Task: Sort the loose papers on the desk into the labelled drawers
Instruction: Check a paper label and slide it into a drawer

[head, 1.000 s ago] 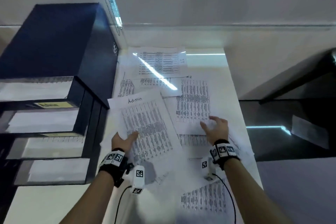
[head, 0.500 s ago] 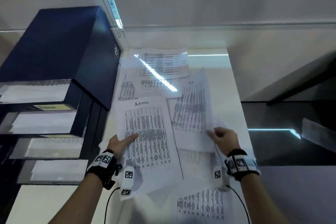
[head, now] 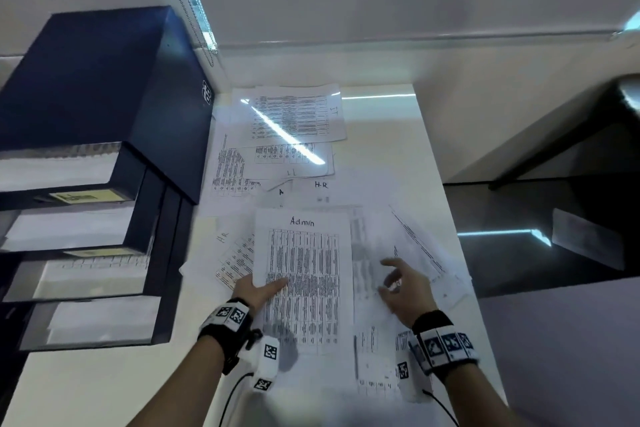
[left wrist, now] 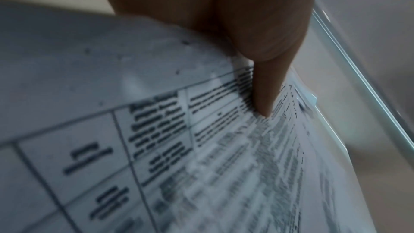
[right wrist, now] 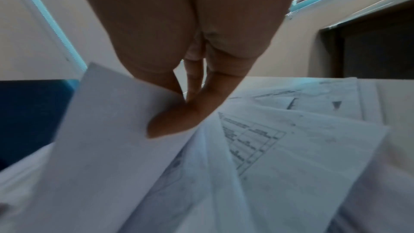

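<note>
Your left hand (head: 258, 291) pinches the Admin sheet (head: 304, 274) at its near-left edge, thumb on top. Your right hand (head: 403, 288) just beside it pinches another paper (right wrist: 107, 130) above the counter (head: 398, 135).

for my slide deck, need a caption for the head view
Left hand grips the Admin sheet beside the drawer unit.
</note>
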Demonstrator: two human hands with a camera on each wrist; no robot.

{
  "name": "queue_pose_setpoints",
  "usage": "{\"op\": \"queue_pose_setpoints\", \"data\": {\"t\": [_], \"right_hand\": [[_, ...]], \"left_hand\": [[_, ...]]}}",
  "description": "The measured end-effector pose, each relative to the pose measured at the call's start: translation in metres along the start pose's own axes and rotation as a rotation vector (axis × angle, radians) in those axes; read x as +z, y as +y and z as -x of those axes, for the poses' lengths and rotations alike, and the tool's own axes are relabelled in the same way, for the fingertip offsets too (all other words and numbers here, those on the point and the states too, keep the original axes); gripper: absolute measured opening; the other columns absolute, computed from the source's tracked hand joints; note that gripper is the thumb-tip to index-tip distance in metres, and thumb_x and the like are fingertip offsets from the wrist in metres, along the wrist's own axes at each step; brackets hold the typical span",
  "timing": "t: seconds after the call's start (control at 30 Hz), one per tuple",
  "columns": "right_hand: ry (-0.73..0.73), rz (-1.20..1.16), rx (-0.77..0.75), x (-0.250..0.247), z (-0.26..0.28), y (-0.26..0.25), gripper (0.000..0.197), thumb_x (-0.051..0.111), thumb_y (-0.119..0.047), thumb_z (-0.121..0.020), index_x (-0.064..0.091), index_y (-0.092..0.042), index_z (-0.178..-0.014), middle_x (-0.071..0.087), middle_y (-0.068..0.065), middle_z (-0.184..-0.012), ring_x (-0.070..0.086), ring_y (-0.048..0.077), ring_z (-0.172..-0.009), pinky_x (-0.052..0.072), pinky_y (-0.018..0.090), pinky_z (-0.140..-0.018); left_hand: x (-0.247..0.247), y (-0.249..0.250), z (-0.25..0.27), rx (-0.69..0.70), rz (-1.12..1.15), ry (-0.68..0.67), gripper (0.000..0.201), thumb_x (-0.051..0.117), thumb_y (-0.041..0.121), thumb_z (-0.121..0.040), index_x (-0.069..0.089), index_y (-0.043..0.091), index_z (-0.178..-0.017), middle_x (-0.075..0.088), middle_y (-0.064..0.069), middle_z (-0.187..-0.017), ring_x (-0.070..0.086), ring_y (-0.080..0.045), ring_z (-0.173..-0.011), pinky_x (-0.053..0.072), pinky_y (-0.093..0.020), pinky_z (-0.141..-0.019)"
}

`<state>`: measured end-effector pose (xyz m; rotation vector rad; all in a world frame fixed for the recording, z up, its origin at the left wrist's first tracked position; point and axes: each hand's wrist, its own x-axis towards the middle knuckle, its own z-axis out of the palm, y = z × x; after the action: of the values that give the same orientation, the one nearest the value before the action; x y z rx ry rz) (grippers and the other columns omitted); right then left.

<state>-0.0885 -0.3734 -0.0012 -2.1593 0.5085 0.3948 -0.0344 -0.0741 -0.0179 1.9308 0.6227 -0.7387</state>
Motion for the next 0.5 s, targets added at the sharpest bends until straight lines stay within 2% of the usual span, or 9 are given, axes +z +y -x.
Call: {"op": "queue_pose_setpoints", "data": {"t": [0.07,0.13,0.17,0.23,0.3,0.33,0.37,0.43,0.5], "right_hand": [[-0.142,-0.153,0.036,0.003,0.006,-0.002,0.065,0.072,-0.005,-0.084,0.044,-0.030,-0.137,0.058,-0.001,-0.107,0.065,0.013,-0.076,0.055,0.020,-0.055],[-0.348,-0.284,0.063,0.005,0.010,-0.008,0.072,0.068,0.001,-0.085,0.039,-0.035,-0.141,0.053,0.002,-0.115,0.068,0.018,-0.078,0.060,0.030,-0.062],[-0.423,-0.271,0.037,0.009,0.010,-0.009,0.069,0.064,0.005,-0.086,0.044,-0.035,-0.139,0.055,0.003,-0.116,0.068,0.016,-0.071,0.061,0.036,-0.065],[-0.457,-0.131,-0.058,0.017,0.008,-0.014,0.060,0.054,0.007,-0.088,0.058,-0.035,-0.130,0.056,0.003,-0.126,0.062,0.010,-0.054,0.061,0.035,-0.063],[-0.356,0.032,-0.139,0.018,0.004,-0.018,0.056,0.046,0.006,-0.088,0.067,-0.034,-0.121,0.059,0.002,-0.134,0.057,0.002,-0.048,0.056,0.024,-0.055],[-0.268,0.103,-0.169,0.014,0.001,-0.022,0.055,0.045,0.006,-0.088,0.068,-0.033,-0.120,0.061,0.000,-0.133,0.057,-0.003,-0.051,0.053,0.017,-0.056],[-0.154,0.152,-0.194,0.007,-0.001,-0.028,0.055,0.045,0.006,-0.088,0.067,-0.032,-0.121,0.062,-0.001,-0.132,0.060,-0.008,-0.062,0.052,0.011,-0.064],[0.097,0.152,-0.268,-0.014,-0.005,-0.040,0.056,0.049,0.006,-0.086,0.066,-0.031,-0.124,0.064,-0.002,-0.129,0.063,-0.003,-0.091,0.046,0.010,-0.085],[0.275,0.060,-0.365,-0.034,-0.007,-0.054,0.057,0.053,0.010,-0.082,0.066,-0.028,-0.123,0.066,-0.001,-0.124,0.064,0.003,-0.095,0.046,0.011,-0.087]], "left_hand": [[0.007,0.002,0.005,0.047,0.001,0.056,0.037,0.083,0.033,-0.074,0.057,0.007,-0.080,0.060,-0.006,-0.073,0.057,-0.021,-0.072,0.045,-0.023,-0.060],[0.009,-0.001,0.006,0.077,-0.001,0.090,0.039,0.084,0.031,-0.074,0.051,0.010,-0.071,0.054,-0.004,-0.066,0.050,-0.018,-0.060,0.043,-0.022,-0.054],[0.009,-0.003,0.006,0.072,-0.008,0.090,0.041,0.084,0.032,-0.074,0.049,0.010,-0.070,0.052,-0.004,-0.064,0.048,-0.018,-0.058,0.043,-0.022,-0.054],[0.005,-0.004,0.010,0.087,-0.028,0.117,0.041,0.084,0.034,-0.073,0.051,0.010,-0.075,0.052,-0.002,-0.066,0.049,-0.018,-0.059,0.044,-0.024,-0.055],[-0.003,-0.005,0.014,0.065,-0.035,0.155,0.042,0.083,0.035,-0.075,0.055,0.007,-0.087,0.056,-0.004,-0.073,0.058,-0.024,-0.070,0.052,-0.031,-0.062],[-0.009,-0.007,0.017,0.056,-0.020,0.184,0.041,0.081,0.034,-0.077,0.056,0.006,-0.093,0.058,-0.005,-0.077,0.061,-0.027,-0.079,0.056,-0.037,-0.072],[-0.015,-0.005,0.023,0.031,-0.008,0.221,0.040,0.079,0.031,-0.080,0.055,0.006,-0.101,0.060,-0.007,-0.083,0.061,-0.029,-0.091,0.053,-0.041,-0.085],[-0.025,-0.008,0.028,-0.018,0.008,0.278,0.054,0.074,0.025,-0.086,0.050,0.002,-0.128,0.062,-0.015,-0.115,0.055,-0.034,-0.116,0.042,-0.040,-0.102],[-0.035,-0.015,0.024,-0.053,0.001,0.311,0.075,0.073,0.024,-0.087,0.035,-0.006,-0.144,0.045,-0.020,-0.145,0.043,-0.036,-0.134,0.035,-0.038,-0.108]]}}
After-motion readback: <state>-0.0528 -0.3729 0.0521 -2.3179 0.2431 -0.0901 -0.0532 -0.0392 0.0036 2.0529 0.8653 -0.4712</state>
